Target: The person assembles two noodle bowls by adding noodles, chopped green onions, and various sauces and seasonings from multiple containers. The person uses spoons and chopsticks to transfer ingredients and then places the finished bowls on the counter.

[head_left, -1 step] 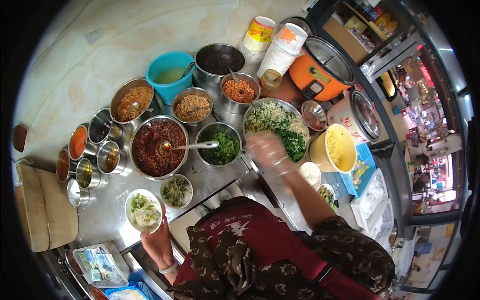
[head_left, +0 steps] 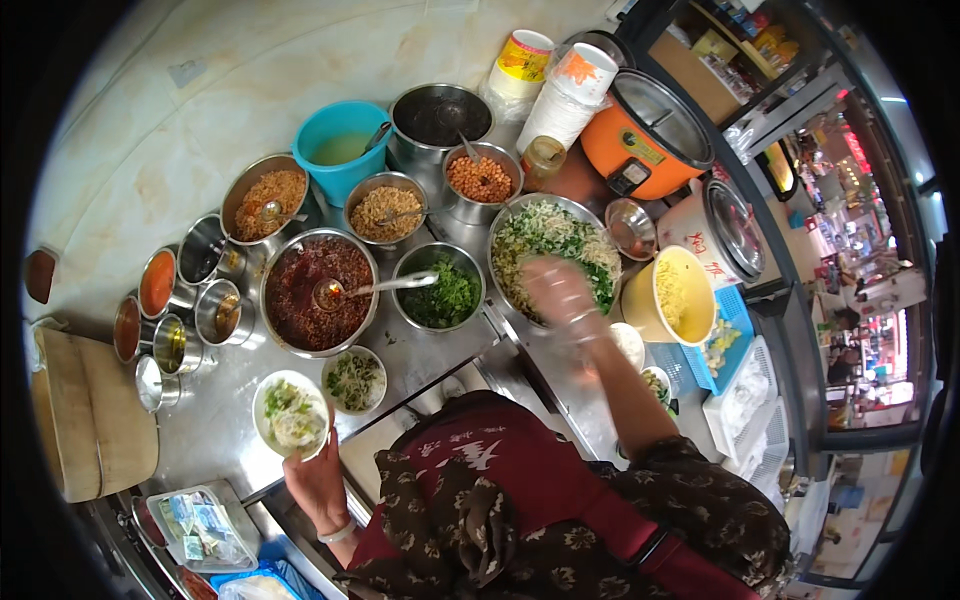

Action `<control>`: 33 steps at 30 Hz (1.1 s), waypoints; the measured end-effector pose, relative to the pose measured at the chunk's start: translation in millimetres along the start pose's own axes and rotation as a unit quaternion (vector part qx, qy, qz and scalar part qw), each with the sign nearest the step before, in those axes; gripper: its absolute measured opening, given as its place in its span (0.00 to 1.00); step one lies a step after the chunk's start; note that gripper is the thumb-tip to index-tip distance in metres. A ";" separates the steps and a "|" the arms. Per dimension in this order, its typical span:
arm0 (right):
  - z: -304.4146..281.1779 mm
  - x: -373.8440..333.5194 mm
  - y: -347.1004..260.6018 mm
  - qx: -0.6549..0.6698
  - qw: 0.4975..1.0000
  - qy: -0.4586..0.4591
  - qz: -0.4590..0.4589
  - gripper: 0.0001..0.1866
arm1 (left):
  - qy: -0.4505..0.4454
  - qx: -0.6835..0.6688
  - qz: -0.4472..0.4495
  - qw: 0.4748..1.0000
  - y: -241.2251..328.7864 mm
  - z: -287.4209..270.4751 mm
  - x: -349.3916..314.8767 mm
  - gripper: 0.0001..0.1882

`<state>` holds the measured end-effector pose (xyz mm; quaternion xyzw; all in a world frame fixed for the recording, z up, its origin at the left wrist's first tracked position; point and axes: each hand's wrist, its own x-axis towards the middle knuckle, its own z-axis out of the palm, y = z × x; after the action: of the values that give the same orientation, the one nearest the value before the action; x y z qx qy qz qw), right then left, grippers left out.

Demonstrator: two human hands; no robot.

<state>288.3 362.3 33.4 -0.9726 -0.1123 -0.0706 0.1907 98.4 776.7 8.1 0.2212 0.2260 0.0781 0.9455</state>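
Note:
My left hand [head_left: 318, 490] grips the near right rim of a white bowl [head_left: 261, 438] holding pale food topped with chopped greens. A second white bowl [head_left: 354, 380] with greens and sprouts stands just beyond it. My right hand [head_left: 558, 290], in a clear plastic glove, is over a large metal basin [head_left: 492, 268] of chopped greens and pale shreds. Motion smears its fingers, so their grip is unclear. Left of the basin sits a metal bowl of chopped green herbs [head_left: 440, 290]. Beside that is a pot of dark red chilli sauce [head_left: 318, 285] with a ladle [head_left: 400, 281] resting in it.
Behind stand a turquoise bucket [head_left: 345, 185], stacked paper cups [head_left: 565, 110] and an orange cooker [head_left: 640, 150]. A yellow tub of noodles [head_left: 650, 300] is right of the basin. Several small sauce pots and a wooden bucket [head_left: 95, 420] line the left, near a tray of banknotes [head_left: 205, 530].
My right hand has shifted slightly right and up, farther over the basin of greens. My left hand keeps its hold on the bowl.

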 end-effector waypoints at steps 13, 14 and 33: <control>14.8 -56.4 151.1 -0.029 0.974 0.124 0.189 0.07 | -0.077 0.145 -0.181 0.970 -61.7 81.9 45.4 0.32; 16.4 -54.2 149.3 -0.052 0.974 0.187 0.121 0.08 | -0.081 0.150 -0.187 0.968 -64.9 84.8 46.3 0.32; -56.8 -33.0 108.9 0.509 0.789 0.095 0.330 0.13 | -0.120 0.220 -0.290 0.924 -114.0 98.7 47.5 0.25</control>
<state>277.8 235.8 40.9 -0.7009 0.2142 -0.0278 0.6798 191.5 649.2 16.6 0.3561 0.1764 -0.2784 0.8744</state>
